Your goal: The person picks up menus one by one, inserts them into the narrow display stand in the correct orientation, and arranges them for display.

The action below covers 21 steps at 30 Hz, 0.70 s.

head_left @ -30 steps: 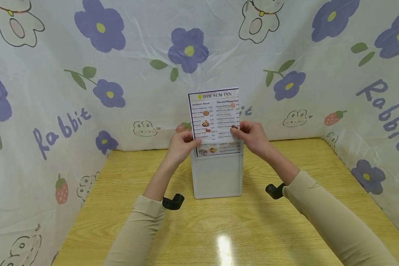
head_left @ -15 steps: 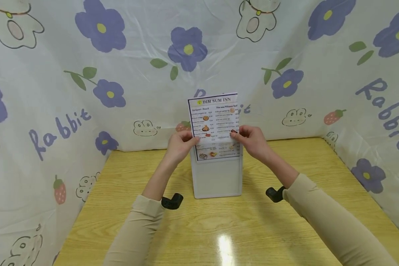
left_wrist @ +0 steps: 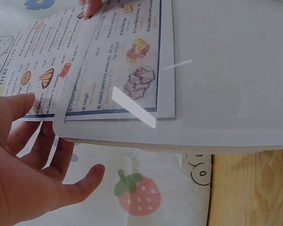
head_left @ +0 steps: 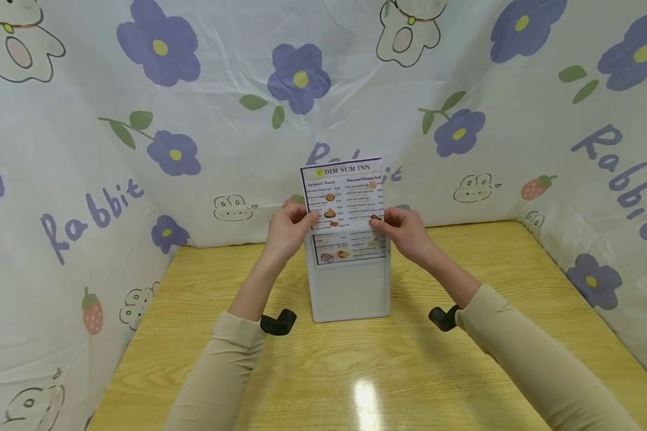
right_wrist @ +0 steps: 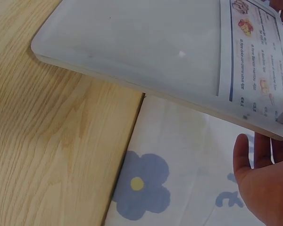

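A printed menu sheet [head_left: 350,194] headed "DIM SUM INN" stands partly inside a white-rimmed, clear-fronted sign holder [head_left: 350,293]. Its lower part shows through the clear front [left_wrist: 217,61], while the upper part sticks out above the holder's top edge. At the sheet's left edge my left hand [head_left: 287,232] pinches it, thumb in front and fingers behind. My right hand [head_left: 410,234] pinches the right edge in the same way, close to the holder's top corner. Below the menu, the lower half of the holder shows plain white.
The holder stands upright on a yellow wood-grain table [head_left: 334,371]. Behind and at both sides hangs a white curtain [head_left: 210,131] with purple flowers, strawberries and "Rabbit" lettering. Dark wrist devices [head_left: 279,322] sit at both cuffs.
The menu sheet has slid further down into the holder, with more of its lower print behind the clear front. My right hand has come down with it; my left thumb now sits higher along the edge.
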Each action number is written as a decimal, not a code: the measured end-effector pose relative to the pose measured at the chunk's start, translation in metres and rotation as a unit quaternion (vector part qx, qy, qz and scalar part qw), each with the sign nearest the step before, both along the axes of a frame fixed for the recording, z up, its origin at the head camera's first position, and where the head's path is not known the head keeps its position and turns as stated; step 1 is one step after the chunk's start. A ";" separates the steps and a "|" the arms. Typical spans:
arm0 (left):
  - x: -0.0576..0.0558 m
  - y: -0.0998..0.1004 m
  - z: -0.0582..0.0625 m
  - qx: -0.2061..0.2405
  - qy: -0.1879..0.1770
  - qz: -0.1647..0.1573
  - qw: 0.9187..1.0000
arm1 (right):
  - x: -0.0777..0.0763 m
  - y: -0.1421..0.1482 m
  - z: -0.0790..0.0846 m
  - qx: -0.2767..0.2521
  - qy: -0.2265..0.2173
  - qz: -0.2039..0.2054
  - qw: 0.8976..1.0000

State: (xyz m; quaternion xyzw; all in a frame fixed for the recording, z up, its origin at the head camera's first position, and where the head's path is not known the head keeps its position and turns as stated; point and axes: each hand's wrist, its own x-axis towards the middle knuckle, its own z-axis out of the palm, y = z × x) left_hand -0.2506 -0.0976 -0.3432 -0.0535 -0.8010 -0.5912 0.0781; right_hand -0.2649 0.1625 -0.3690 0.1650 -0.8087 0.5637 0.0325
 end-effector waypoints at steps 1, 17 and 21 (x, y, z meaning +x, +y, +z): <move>0.000 0.000 0.000 0.002 0.003 0.003 1.000 | 0.000 0.000 -0.001 -0.002 -0.001 0.001 1.000; 0.001 0.000 0.000 0.001 0.020 0.013 1.000 | 0.001 0.001 -0.002 -0.014 -0.021 0.001 1.000; 0.001 -0.001 -0.001 -0.005 0.022 0.010 1.000 | 0.001 0.001 -0.001 -0.002 -0.016 0.001 1.000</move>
